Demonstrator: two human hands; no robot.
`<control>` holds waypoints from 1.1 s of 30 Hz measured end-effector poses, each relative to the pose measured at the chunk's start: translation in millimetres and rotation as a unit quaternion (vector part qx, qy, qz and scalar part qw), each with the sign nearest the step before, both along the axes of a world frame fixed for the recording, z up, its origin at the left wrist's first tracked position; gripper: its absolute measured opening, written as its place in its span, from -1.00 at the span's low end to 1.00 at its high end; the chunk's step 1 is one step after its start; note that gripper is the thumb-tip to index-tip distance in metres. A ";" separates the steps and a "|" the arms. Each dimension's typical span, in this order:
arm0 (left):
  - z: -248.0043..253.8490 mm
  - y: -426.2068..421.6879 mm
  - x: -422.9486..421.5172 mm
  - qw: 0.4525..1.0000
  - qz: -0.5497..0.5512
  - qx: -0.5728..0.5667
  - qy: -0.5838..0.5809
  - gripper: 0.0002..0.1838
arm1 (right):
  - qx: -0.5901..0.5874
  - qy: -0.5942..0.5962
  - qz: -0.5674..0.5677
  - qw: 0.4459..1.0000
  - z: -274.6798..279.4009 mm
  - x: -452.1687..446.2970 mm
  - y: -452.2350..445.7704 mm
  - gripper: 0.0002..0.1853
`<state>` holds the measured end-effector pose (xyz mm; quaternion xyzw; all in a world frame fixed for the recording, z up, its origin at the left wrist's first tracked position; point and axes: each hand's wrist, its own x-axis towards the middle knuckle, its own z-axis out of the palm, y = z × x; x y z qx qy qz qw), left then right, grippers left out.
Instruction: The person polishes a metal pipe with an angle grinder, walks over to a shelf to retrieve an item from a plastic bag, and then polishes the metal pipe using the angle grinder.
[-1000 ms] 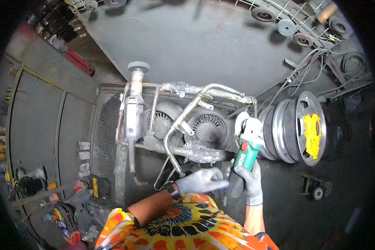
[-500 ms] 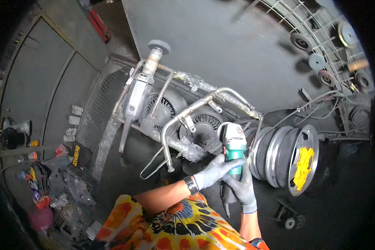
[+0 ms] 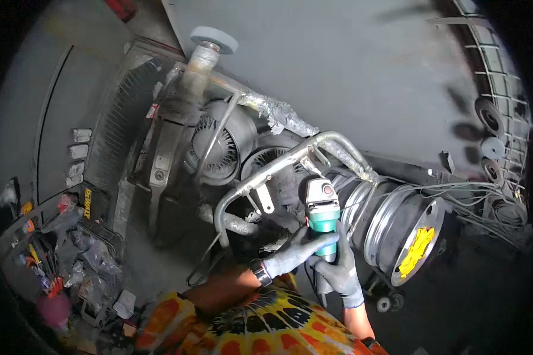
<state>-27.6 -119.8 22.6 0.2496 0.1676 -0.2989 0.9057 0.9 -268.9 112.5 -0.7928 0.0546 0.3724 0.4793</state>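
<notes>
Grey wall [image 3: 361, 65] fills the background, its sides lost in the view's black border. Just beside the tube frame [image 3: 284, 167], the grinder [image 3: 323, 222] is held before the person, head pointing away; its disc is hard to make out. The left grip [image 3: 294, 254] is curled around the green body, and the right grip [image 3: 342, 275] wraps lower down, hiding much of the handle. Wheels [image 3: 378, 229] lie at right, partly covering one another.
</notes>
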 end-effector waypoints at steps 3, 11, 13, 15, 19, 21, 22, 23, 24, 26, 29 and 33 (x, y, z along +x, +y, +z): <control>-9.7 -1.8 3.9 1.000 -0.001 -0.005 0.030 -0.28 | 0.019 -0.001 0.001 1.000 -6.8 11.0 6.8 0.07; -25.9 0.7 14.6 0.994 -0.012 0.112 -0.011 -0.24 | -0.027 -0.013 0.021 0.999 -14.2 31.7 21.3 0.09; -23.0 5.4 18.3 0.995 0.000 0.104 -0.008 -0.25 | -0.031 -0.005 0.022 0.999 -14.2 33.6 22.2 0.10; -23.5 8.4 23.7 0.993 -0.019 0.116 -0.023 -0.31 | -0.057 0.001 0.039 0.998 -12.3 36.7 23.0 0.11; -23.9 11.5 27.8 0.992 -0.027 0.113 -0.048 -0.23 | -0.036 0.077 -0.019 0.996 -5.9 47.2 29.3 0.14; -27.4 5.8 25.3 0.995 -0.039 0.083 -0.032 -0.24 | -0.006 0.094 -0.061 0.994 -12.8 41.8 25.8 0.14; -23.2 6.2 27.5 0.995 -0.001 0.097 -0.035 -0.33 | -0.027 0.053 -0.032 0.998 -20.3 33.3 16.5 0.14; -21.0 6.9 30.6 0.992 0.039 0.113 -0.040 -0.41 | -0.045 0.010 -0.001 0.999 -25.3 30.9 11.5 0.14; -20.4 7.5 32.0 0.992 0.039 0.113 -0.037 -0.41 | -0.046 0.013 0.000 0.999 -23.8 33.7 14.4 0.14; -18.9 9.0 32.6 0.993 0.051 0.105 -0.022 -0.41 | -0.074 -0.012 0.027 0.997 -14.2 39.6 25.9 0.11; -20.3 16.4 36.1 0.992 0.017 0.110 -0.052 -0.38 | -0.086 0.051 -0.010 0.995 -8.0 49.6 37.6 0.09; -21.4 18.0 38.5 0.994 0.006 0.093 -0.053 -0.40 | -0.065 0.025 -0.040 0.997 -14.4 38.4 34.5 0.06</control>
